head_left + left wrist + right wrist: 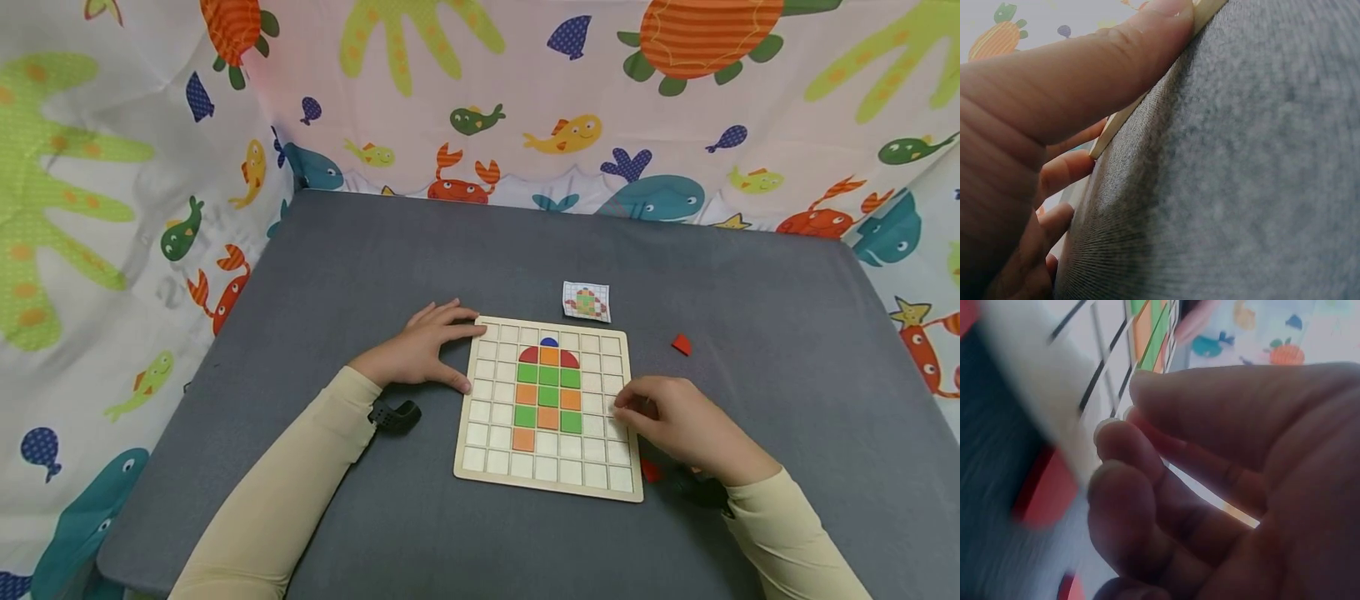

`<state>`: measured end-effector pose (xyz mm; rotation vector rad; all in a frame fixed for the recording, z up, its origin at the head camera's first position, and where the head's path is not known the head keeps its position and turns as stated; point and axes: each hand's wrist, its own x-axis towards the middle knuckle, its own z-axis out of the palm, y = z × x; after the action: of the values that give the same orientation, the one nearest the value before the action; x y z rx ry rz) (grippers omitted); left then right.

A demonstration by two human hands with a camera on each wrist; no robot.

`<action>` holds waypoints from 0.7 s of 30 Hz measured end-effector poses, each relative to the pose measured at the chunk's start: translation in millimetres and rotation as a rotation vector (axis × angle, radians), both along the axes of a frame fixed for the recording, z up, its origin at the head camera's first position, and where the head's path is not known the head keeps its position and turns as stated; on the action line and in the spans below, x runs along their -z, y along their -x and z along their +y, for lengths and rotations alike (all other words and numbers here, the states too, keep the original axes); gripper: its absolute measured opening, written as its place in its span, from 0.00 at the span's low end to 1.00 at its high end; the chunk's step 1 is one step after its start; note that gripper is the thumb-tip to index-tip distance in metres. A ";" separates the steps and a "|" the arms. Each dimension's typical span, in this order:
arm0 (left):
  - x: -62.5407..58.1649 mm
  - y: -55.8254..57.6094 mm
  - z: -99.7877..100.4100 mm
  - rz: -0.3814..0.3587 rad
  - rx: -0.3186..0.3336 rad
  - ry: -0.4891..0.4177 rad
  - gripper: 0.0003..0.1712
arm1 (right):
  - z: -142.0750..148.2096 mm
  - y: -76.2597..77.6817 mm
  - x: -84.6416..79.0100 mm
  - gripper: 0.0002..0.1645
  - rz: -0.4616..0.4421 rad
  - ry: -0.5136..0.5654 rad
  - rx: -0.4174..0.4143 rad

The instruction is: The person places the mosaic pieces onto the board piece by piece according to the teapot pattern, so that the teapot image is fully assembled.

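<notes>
A pale wooden grid board (498, 412) lies on the grey table, with green, orange, red and blue tiles set in its middle columns. My left hand (423, 346) is at the board's upper left, fingers extended and thumb against the left edge. In the left wrist view the thumb (1104, 69) presses on the board edge (1113, 130). Over the board's right edge hovers my right hand (675, 421), its fingers bent and fingertips drawn close together. No tile shows between those fingers (1125, 500) in the right wrist view.
Behind the board lies a small picture card (587, 302) with a coloured tile pattern. A red piece (682, 344) sits to the right; another red piece (651, 472) is partly under my right wrist. A fabric printed with sea animals (558, 133) surrounds the table (375, 258).
</notes>
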<state>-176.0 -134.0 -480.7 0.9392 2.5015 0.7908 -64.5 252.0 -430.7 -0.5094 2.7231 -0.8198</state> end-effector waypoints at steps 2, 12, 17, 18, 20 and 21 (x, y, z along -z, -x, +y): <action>0.5 0.4 1.8 0.000 0.004 -0.003 0.57 | 11.0 -3.2 -0.5 0.02 -0.012 -0.008 0.016; 0.8 1.0 -2.0 0.005 -0.010 0.008 0.58 | 47.2 -19.6 4.7 0.05 0.036 -0.049 0.072; 2.0 1.9 -0.2 0.001 -0.008 0.006 0.58 | 63.0 -28.5 5.2 0.06 0.038 -0.046 0.115; 2.4 1.9 0.2 0.000 -0.008 0.006 0.57 | 65.5 -29.9 5.7 0.06 0.026 -0.042 0.125; 3.0 1.7 0.8 -0.002 -0.011 0.005 0.57 | 69.7 -32.2 6.9 0.07 0.009 -0.039 0.139; 3.2 1.6 1.0 -0.003 -0.012 0.005 0.57 | 71.5 -33.2 7.5 0.07 0.002 -0.037 0.143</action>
<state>-177.5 -133.0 -483.9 0.9213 2.5073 0.7893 -31.4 323.5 -438.2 -0.3101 2.7967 -0.8013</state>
